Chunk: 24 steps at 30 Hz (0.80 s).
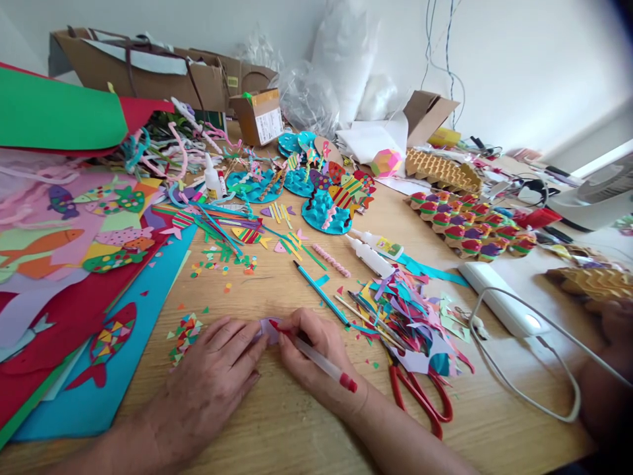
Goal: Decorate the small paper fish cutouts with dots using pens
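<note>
My right hand [314,349] grips a red pen [321,361] with a clear barrel and red end cap. Its tip is at a small light purple paper piece [270,330] on the table in front of me. My left hand [225,359] lies flat, fingers stretched out, the fingertips touching the left side of that paper. Part of the paper is hidden under both hands. Left of my left hand is a pile of tiny coloured paper triangles [186,335]. Red-handled scissors [420,396] lie right of my right forearm, their blades under paper scraps [415,316].
Coloured sheets with paper fish [113,333] cover the left side. A blue pen [321,293], white glue bottles [370,257] and blue discs with fish [326,214] lie ahead. At right are a white power bank-like box [502,300] with a cable and painted egg cartons [469,224].
</note>
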Motion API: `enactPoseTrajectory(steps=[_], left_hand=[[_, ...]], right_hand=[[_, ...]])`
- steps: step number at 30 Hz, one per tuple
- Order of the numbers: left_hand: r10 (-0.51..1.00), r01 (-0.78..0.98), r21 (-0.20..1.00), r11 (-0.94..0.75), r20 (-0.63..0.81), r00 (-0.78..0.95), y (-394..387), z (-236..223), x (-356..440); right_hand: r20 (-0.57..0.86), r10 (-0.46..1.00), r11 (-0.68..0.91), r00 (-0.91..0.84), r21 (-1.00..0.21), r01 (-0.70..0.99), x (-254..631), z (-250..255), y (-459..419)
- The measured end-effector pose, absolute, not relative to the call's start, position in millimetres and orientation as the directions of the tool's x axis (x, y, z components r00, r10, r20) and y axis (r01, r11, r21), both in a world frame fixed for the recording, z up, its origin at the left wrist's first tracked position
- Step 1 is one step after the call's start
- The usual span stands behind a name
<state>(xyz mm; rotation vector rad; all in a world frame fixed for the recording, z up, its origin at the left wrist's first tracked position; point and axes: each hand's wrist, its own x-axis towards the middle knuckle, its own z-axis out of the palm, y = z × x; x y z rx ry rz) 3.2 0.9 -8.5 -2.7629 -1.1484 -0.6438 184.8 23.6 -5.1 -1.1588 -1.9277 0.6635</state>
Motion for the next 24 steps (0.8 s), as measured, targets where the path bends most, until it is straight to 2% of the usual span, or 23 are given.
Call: enactPoseTrajectory(steps=[4,8,11,16,20,24], left_hand=[[0.665,0.697,0.091,-0.711,0.411,0.624,1.1,-7.7,2.6],[0.661,0.698,0.082,-0.711,0.415,0.625,1.3,-7.3,2.2],[0.662,0.702,0.083,-0.707,0.426,0.617,1.6,-7.2,2.2],[0.659,0.692,0.094,-0.716,0.416,0.626,1.1,-9.6,2.1],[0.679,0.71,0.102,-0.697,0.412,0.607,-0.6,-13.4,1.5],[0.684,0.71,0.106,-0.696,0.399,0.611,-0.7,-12.4,1.3]], right_hand=[[0.439,0.849,0.529,-0.295,-0.695,0.488,185.8,-0.9,22.6],[0.386,0.873,0.486,-0.299,-0.739,0.466,185.2,-5.0,23.5],[0.389,0.872,0.488,-0.296,-0.727,0.483,184.7,-7.3,24.3],[0.472,0.832,0.554,-0.294,-0.661,0.506,185.3,-1.8,22.6],[0.554,0.766,0.641,-0.325,-0.625,0.445,185.3,2.1,20.1],[0.468,0.811,0.585,-0.352,-0.677,0.447,185.1,-0.1,19.8]])
